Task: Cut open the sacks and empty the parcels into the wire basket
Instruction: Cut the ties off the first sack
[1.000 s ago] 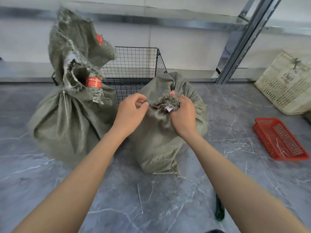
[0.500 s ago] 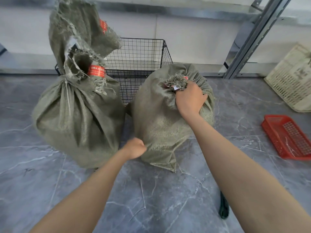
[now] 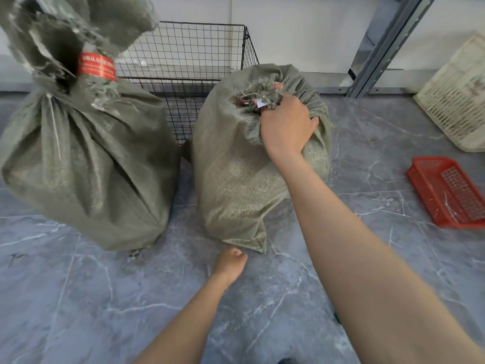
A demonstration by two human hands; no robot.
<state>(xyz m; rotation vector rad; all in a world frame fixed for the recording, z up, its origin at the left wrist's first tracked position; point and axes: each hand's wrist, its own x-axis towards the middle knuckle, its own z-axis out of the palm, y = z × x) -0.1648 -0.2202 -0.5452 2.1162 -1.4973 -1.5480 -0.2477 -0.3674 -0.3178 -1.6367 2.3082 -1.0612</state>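
**Two sacks closed, your right hand on one neck**

At your far left the large grey-green woven sack (image 3: 86, 164) stands on the grey marbled floor tiles (image 3: 78, 298). Its neck is bunched, with a red printed tape band (image 3: 97, 67) around it and frayed cloth flaring above.

Behind it, and showing in the gap between the sacks, is the black wire basket (image 3: 199, 48). The little of its inside that is visible shows no parcels.

Your left hand (image 3: 231, 262) is low over the tiles, fingers curled in with nothing visible in them. It is just beside the bottom corner of the smaller grey-green woven sack (image 3: 236, 179), though contact cannot be made out.

That sack stands upright against the basket's front. Your right hand (image 3: 286, 127) is clenched over its gathered, frayed neck, thumb wrapped down the far side.

Further right a grey metal shelf upright (image 3: 380, 43) slants up the wall. A shallow red plastic tray (image 3: 446, 190) lies on the floor, and a cream woven plastic basket (image 3: 456, 101) lies tilted at the right edge.
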